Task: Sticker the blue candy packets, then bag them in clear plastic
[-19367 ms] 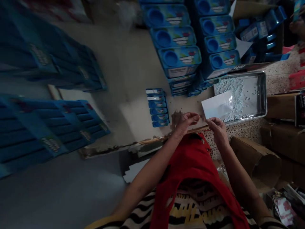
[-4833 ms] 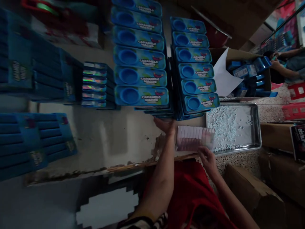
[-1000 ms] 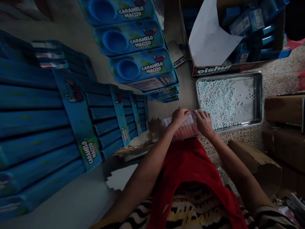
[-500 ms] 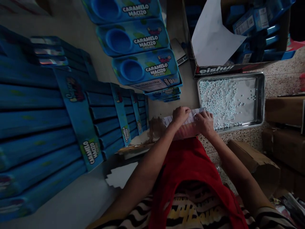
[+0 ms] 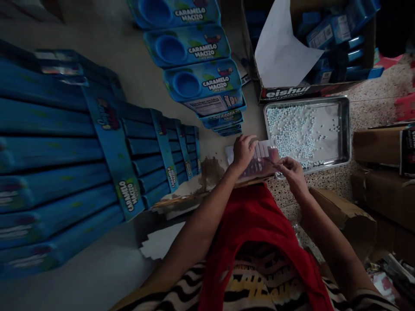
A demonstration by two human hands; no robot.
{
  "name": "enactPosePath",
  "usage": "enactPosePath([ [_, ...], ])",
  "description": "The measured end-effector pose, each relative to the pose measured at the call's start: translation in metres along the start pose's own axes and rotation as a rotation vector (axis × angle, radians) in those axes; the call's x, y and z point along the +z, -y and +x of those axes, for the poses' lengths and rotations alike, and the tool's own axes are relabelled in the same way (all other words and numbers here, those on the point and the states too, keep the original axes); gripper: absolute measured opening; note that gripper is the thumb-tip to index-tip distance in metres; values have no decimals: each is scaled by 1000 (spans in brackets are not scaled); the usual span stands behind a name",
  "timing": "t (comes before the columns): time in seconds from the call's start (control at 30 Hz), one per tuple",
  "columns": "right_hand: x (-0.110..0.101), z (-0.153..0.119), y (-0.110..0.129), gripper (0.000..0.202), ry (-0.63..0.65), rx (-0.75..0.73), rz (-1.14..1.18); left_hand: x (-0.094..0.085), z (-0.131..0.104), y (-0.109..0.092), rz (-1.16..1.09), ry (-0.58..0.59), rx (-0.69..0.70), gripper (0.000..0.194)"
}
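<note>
A clear plastic tray with rows of narrow slots (image 5: 259, 160) lies at the table's front edge. My left hand (image 5: 244, 151) rests on its left part, thumb and fingers somewhat apart. At the tray's right end, my right hand (image 5: 290, 167) has its thumb and fingertips pinched together; what is between them is too small to name. Pinkish shapes show at the tray's right side. Just beyond my right hand stands a metal tray (image 5: 344, 129) holding many small pale blue and white balls (image 5: 288, 129).
Blue boxes (image 5: 201, 82) marked Caramelo Macizo are stacked behind the hands, and long rows of blue boxes (image 5: 65, 160) fill the left. A cardboard carton (image 5: 285, 93) with blue packs and white paper stands at back right. More cardboard boxes (image 5: 376, 190) are at right.
My right hand has drawn back from the top of the plastic tray to its right front side. My left hand's fingers have spread. The view has shifted slightly.
</note>
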State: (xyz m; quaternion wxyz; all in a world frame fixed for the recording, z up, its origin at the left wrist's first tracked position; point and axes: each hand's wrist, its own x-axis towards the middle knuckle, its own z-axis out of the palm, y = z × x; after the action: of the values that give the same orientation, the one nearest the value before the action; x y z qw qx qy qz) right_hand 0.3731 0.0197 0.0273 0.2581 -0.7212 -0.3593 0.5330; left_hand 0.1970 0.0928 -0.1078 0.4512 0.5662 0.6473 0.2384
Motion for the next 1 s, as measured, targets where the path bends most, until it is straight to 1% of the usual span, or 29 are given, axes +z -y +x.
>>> enactPosePath([
  [0.03, -3, -5, 7, 28, 17, 50, 110, -4, -9, -5, -129, 15, -27, 32],
  [0.07, -6, -11, 14, 30, 28, 97, 186, -8, -19, -10, -279, 65, -69, 35],
  [0.13, -11, -21, 26, 32, 42, 169, 264, -19, -40, -23, -613, 229, -167, 50],
  [0.2, -13, -31, 36, 32, 54, 207, 309, -31, -60, -37, -902, 392, -240, 66],
  [0.27, -14, -41, 44, 32, 74, 206, 345, -43, -75, -51, -1050, 493, -282, 71],
  [0.33, -14, -50, 51, 32, 108, 178, 355, -54, -87, -64, -1063, 509, -306, 68],
  [0.4, -14, -59, 58, 31, 139, 132, 336, -65, -97, -76, -1025, 458, -314, 60],
  [0.47, -13, -69, 64, 30, 159, 92, 306, -79, -108, -86, -975, 396, -290, 51],
  [0.53, -10, -79, 70, 29, 160, 78, 297, -98, -122, -95, -903, 339, -231, 43],
  [0.6, -5, -91, 79, 29, 150, 101, 307, -122, -137, -105, -791, 253, -136, 36],
  [0.67, 2, -105, 91, 31, 139, 140, 307, -148, -154, -115, -645, 113, -4, 31],
  [0.73, 12, -120, 108, 32, 133, 145, 290, -172, -170, -126, -504, -76, 171, 26],
  [0.8, 24, -134, 128, 32, 143, 108, 283, -194, -182, -133, -411, -259, 333, 22],
  [0.83, 32, -140, 138, 32, 152, 79, 287, -204, -186, -136, -392, -333, 378, 21],
  [0.9, 49, -148, 157, 32, 164, 16, 291, -224, -190, -137, -401, -427, 377, 19],
  [1.0, 83, -148, 186, 32, 126, -104, 224, -258, -190, -129, -429, -509, 299, 20],
])
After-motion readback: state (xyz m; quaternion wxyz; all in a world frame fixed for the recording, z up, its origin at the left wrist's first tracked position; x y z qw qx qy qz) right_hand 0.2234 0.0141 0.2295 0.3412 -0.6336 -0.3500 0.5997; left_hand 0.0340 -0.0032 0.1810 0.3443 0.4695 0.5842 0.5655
